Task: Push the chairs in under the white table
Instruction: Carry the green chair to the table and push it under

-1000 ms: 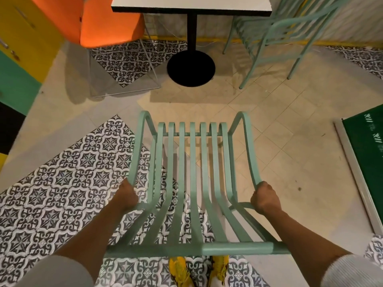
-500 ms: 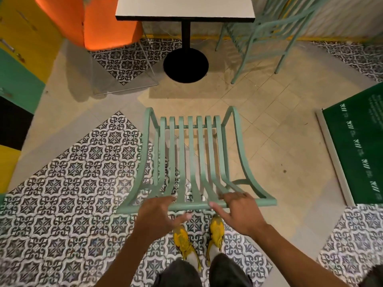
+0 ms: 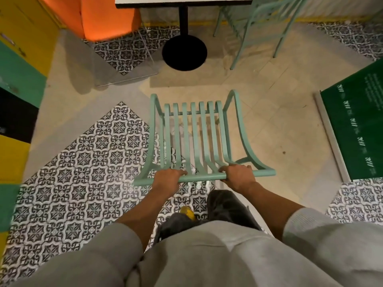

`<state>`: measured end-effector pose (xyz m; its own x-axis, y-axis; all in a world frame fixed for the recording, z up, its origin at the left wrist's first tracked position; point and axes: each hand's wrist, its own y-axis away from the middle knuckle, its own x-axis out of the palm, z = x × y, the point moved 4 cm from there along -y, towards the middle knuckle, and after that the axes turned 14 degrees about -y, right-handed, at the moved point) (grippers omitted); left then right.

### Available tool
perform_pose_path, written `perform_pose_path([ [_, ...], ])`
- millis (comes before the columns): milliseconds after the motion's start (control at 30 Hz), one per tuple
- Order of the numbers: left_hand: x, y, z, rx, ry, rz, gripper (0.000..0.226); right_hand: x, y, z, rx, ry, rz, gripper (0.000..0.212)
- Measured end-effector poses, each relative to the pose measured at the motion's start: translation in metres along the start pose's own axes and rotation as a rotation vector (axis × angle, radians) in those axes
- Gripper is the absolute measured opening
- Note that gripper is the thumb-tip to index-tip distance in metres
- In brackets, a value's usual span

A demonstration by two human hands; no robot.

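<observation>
A mint green slatted metal chair [image 3: 195, 133] stands on the floor right in front of me, its seat facing the white table [image 3: 182, 1] at the top of the view. My left hand [image 3: 167, 180] and my right hand [image 3: 238, 178] both grip the chair's top back rail, fingers curled over it. The table rests on a black post with a round black base [image 3: 184, 52]. The chair's front edge is well short of that base. A second mint green chair [image 3: 259, 21] stands at the table's right side, and an orange chair [image 3: 97, 15] at its left.
Yellow, green and black cabinet fronts [image 3: 18, 79] line the left edge. A dark green board with a grey frame [image 3: 356, 127] lies on the floor at the right. Patterned tiles cover the floor at the left and near my feet, beige tiles toward the table.
My hands left the chair's side arms and moved to its top back rail, where they have closed around it. The chair now sits further from me and I stand more upright.
</observation>
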<state>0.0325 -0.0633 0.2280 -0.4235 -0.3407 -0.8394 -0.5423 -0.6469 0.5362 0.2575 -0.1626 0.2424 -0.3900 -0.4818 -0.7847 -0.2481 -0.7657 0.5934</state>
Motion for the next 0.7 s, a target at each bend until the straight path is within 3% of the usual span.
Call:
perform_pose_path([
  [200, -0.005, -0.015, 0.005, -0.007, 0.005, -0.014, 0.061, -0.012, -0.016, -0.002, -0.032, 0.028, 0.041, 0.043],
  [533, -0.041, -0.082, 0.031, -0.012, -0.085, 0.030, 0.050, -0.053, -0.083, -0.004, -0.080, 0.010, 0.061, 0.045],
  [700, -0.064, -0.110, 0.040, -0.064, -0.010, 0.036, 0.049, -0.079, -0.117, -0.005, -0.115, -0.013, 0.064, 0.047],
])
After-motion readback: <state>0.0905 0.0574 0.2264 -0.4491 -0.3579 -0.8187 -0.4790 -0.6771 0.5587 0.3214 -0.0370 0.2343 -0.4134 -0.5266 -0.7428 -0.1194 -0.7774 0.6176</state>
